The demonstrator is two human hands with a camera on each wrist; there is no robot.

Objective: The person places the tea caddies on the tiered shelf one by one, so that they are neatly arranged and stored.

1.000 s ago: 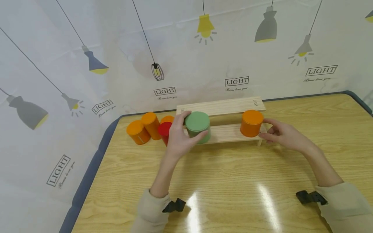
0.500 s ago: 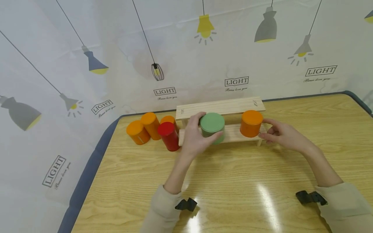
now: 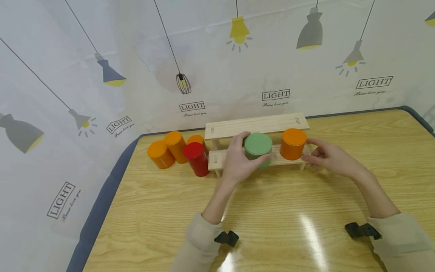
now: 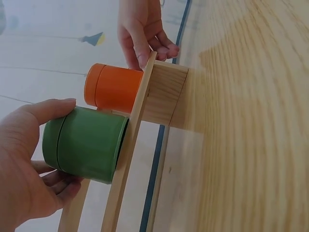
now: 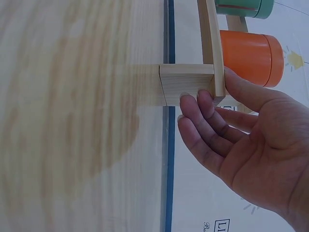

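My left hand (image 3: 239, 160) grips a green lidded canister (image 3: 258, 144), thumb at the front and fingers round the back. In the left wrist view the green canister (image 4: 87, 145) stands with its base right at the lower board of a two-step wooden rack (image 4: 126, 159). To its right on the same board is an orange canister (image 3: 293, 144). My right hand (image 3: 327, 155) pinches the right end of that board between thumb and index finger, close beside the orange canister. Its other fingers (image 5: 203, 130) are loosely curled near the rack's leg.
Left of the rack, a red canister (image 3: 198, 160) stands with several orange canisters (image 3: 161, 154) on the wooden table (image 3: 272, 211). The rack's upper step (image 3: 256, 125) is behind the lower one. A lamp-patterned wall covering (image 3: 217, 68) runs along the table's far edge.
My left hand has moved right along the rack's lower board with the green canister, bringing it nearer the orange one and uncovering the red canister. The right hand has stayed in place.
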